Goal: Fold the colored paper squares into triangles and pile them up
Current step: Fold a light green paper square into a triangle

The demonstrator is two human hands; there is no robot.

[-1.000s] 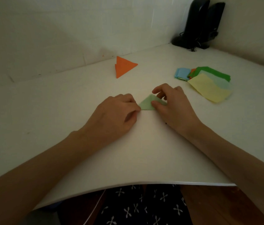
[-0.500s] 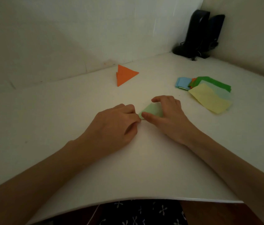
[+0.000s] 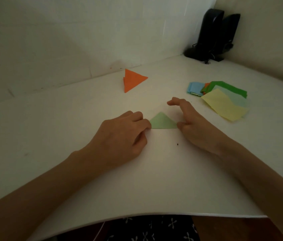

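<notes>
A light green paper triangle [image 3: 162,122] lies flat on the white table [image 3: 67,136], its long edge towards me. My left hand [image 3: 123,136] has its fingers curled and pins the triangle's left corner under its fingertips. My right hand [image 3: 192,122] touches the right corner with its thumb tip, while its fingers arch loosely above the table, off the paper. An orange folded triangle [image 3: 133,80] sits farther back near the wall, with a second orange edge peeking out beneath it. Several unfolded colored squares [image 3: 224,101] lie in a loose heap at the right, a yellow one on top.
Two black speakers [image 3: 212,33] with cables stand in the far right corner. Walls close off the table at the back and right. The table's curved front edge [image 3: 154,215] runs just above my lap.
My right hand has slid rightwards along the triangle's near edge to its right corner and lifted its fingers, uncovering the paper. My left hand has stayed on the left corner.
</notes>
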